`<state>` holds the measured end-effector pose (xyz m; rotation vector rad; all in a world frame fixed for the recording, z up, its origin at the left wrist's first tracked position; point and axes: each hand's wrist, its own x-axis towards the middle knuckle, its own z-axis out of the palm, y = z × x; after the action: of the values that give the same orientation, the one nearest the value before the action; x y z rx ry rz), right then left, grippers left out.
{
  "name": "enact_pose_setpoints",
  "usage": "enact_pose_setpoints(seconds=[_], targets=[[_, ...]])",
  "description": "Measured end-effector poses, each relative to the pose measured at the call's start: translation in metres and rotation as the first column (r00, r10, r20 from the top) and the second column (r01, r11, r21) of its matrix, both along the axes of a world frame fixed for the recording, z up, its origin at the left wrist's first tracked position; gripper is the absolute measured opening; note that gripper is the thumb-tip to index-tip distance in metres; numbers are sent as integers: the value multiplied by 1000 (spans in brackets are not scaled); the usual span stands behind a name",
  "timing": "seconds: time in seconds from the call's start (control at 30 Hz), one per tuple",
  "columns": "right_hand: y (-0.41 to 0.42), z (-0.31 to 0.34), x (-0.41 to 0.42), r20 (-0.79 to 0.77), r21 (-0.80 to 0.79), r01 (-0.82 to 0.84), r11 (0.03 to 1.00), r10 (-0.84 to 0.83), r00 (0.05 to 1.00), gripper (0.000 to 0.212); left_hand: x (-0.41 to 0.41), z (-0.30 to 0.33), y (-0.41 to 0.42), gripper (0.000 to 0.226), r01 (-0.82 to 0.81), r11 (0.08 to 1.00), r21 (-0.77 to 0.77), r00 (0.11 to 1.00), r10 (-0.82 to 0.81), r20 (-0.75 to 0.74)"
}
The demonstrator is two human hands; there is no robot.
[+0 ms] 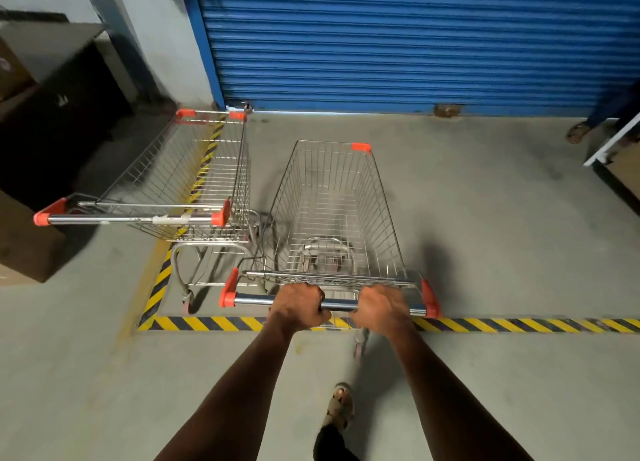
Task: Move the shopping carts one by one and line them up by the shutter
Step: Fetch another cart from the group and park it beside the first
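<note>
A store's back loading area: blue roller shutter [415,41], hazard-striped floor tape [519,324], stacked cardboard boxes [27,249].

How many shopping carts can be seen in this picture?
2. One cart stands on the left, its front close to the blue shutter. The other cart is in the middle, its handle gripped by both hands. More carts may be outside the view.

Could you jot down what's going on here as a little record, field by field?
place: concrete floor in front of a closed blue shutter
parked cart: stands on the left, nose near the shutter, nobody touching it
cart in hand: empty, to the right of the parked one, pointing at the shutter
left hand: grips its handle bar
right hand: grips the same bar
floor marking: yellow-black striped tape under the handle
</note>
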<state>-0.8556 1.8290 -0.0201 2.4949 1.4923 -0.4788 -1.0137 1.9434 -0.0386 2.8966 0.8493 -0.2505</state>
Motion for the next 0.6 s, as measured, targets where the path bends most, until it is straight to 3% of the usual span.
enact_pose_setpoints(seconds=[0.43, 0.6], targets=[[104, -4, 89, -16, 84, -33, 996, 35, 999, 33, 87, 4, 100, 42, -46, 998, -46, 999, 45, -24], [129, -11, 107, -28, 117, -37, 992, 41, 999, 32, 103, 2, 125, 47, -66, 998, 6, 997, 66, -29]])
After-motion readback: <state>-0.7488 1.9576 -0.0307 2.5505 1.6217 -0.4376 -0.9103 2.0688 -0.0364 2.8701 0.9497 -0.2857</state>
